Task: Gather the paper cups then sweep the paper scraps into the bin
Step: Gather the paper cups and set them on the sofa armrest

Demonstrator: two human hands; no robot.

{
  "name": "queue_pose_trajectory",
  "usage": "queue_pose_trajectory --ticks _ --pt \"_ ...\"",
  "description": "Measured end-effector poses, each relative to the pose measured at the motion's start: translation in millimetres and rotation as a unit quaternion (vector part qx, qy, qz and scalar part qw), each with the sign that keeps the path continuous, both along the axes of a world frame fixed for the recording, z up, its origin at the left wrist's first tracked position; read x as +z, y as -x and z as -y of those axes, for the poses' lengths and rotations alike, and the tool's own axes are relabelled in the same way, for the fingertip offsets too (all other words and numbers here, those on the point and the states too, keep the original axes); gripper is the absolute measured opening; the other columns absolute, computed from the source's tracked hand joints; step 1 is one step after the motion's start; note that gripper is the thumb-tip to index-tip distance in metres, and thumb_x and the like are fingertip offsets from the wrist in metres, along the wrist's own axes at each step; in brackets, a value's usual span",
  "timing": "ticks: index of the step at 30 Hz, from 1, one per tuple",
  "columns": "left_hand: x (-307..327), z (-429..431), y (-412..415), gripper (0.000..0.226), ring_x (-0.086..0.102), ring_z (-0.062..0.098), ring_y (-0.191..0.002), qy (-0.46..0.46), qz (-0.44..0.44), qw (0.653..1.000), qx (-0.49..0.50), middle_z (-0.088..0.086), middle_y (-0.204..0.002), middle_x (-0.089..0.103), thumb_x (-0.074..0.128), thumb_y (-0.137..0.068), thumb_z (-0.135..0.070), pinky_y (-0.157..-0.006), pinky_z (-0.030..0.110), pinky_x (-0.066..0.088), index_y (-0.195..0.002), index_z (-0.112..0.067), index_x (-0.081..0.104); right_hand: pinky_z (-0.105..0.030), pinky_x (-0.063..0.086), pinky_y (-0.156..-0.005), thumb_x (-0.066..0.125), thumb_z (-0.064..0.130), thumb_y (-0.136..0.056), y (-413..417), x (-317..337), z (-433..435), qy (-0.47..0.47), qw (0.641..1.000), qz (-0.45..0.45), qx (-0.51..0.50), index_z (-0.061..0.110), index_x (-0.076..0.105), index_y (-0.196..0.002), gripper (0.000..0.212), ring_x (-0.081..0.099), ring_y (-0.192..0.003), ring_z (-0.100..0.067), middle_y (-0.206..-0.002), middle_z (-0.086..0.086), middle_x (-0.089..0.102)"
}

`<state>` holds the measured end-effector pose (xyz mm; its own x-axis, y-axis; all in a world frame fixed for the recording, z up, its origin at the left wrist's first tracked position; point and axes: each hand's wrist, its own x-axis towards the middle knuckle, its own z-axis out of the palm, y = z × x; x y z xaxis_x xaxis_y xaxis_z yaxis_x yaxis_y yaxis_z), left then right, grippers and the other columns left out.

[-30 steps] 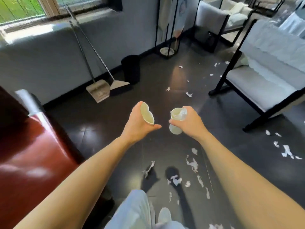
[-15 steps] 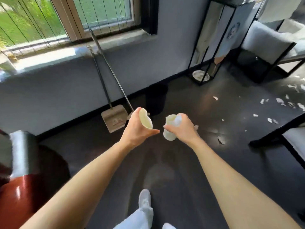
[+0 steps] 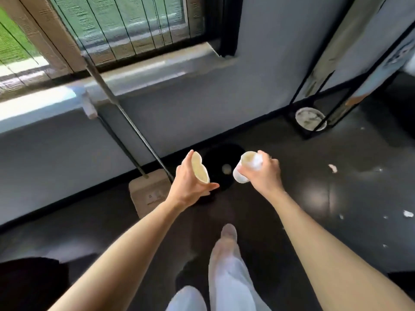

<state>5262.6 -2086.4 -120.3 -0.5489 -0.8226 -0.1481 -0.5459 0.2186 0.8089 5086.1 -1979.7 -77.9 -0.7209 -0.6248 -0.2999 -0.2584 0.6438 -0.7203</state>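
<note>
The person's bare arms reach forward over a dark, glossy floor [image 3: 314, 232], with a paper cup in each hand. The left hand [image 3: 190, 187] grasps a squashed cup [image 3: 199, 169] from the side, with the thumb stretched out beneath it. The cup's flattened mouth is turned toward the camera. The right hand [image 3: 266, 176] is wrapped over a second cup [image 3: 241, 173], which tilts with its mouth up and to the left. Something white and crumpled sits at that cup's rim under the fingers; what it is cannot be told. Between the two hands and below them stands a round black bin [image 3: 221, 151] at the foot of the grey wall, and a small pale round thing [image 3: 226, 169] shows inside it. Both cups are held in the air near the bin's opening, and neither touches the bin. Just left of the bin a tan dustpan [image 3: 148, 194] rests on the floor, and a long broom handle [image 3: 125, 113] leans up toward the window sill [image 3: 146, 68]. A few white paper scraps [image 3: 332, 168] lie on the floor well to the right of the bin. Farther right stands a black-framed panel [image 3: 325, 63] with a white dish [image 3: 310, 118] at its base. At the bottom edge are the person's legs in pale trousers [image 3: 226, 272].
</note>
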Motion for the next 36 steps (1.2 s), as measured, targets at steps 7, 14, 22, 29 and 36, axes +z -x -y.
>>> queue_pose_trajectory --ticks 7,14,22,29,36 --pt "-116.5 81.7 104.6 0.123 0.026 0.019 -0.134 -0.087 0.040 0.995 0.026 0.001 -0.149 0.027 0.089 -0.059 -0.036 -0.109 0.036 0.030 -0.151 -0.027 0.008 -0.044 0.040 -0.104 0.069 0.030 -0.081 96.8 -105.5 108.3 -0.067 0.997 0.032 0.026 0.008 0.033 -0.145 0.077 0.040 -0.127 -0.032 -0.138 -0.018 0.041" --pt "-251.6 129.0 176.9 0.128 0.023 0.022 -0.140 -0.141 0.080 0.984 0.078 0.003 -0.153 0.026 0.091 -0.056 -0.037 -0.113 0.037 0.022 -0.152 -0.021 0.007 -0.045 0.038 -0.106 0.073 0.033 -0.078 156.2 -228.8 179.0 -0.085 0.994 0.048 0.051 0.008 0.033 -0.144 0.082 0.040 -0.129 -0.030 -0.139 -0.014 0.043" --pt "-320.9 142.3 179.2 0.136 0.003 0.022 -0.147 -0.127 0.183 0.975 0.006 0.001 -0.162 -0.002 0.085 -0.062 -0.048 -0.117 0.036 0.007 -0.152 -0.021 -0.014 -0.046 0.033 -0.113 0.073 0.042 -0.080 175.0 -300.5 181.8 -0.144 0.979 0.110 0.096 0.022 0.018 -0.153 0.093 0.029 -0.142 -0.025 -0.154 -0.004 0.031" --pt "-215.4 180.1 154.0 0.124 0.014 0.025 -0.144 -0.111 0.152 0.981 0.035 0.003 -0.159 0.017 0.082 -0.068 -0.046 -0.114 0.041 0.022 -0.153 -0.026 -0.006 -0.036 0.035 -0.109 0.067 0.040 -0.087 155.8 -216.4 202.9 -0.126 0.981 0.110 0.100 0.018 0.022 -0.151 0.081 0.036 -0.138 -0.025 -0.153 -0.007 0.033" --pt "-52.2 221.4 103.1 0.107 0.029 0.015 -0.141 -0.051 0.087 0.993 0.064 0.005 -0.153 0.032 0.080 -0.073 -0.044 -0.114 0.026 0.023 -0.153 -0.012 0.016 -0.025 0.042 -0.088 0.060 0.039 -0.092 104.1 -76.6 247.9 -0.072 0.978 0.110 0.161 0.019 0.038 -0.144 0.060 0.055 -0.116 -0.017 -0.135 -0.006 0.051"
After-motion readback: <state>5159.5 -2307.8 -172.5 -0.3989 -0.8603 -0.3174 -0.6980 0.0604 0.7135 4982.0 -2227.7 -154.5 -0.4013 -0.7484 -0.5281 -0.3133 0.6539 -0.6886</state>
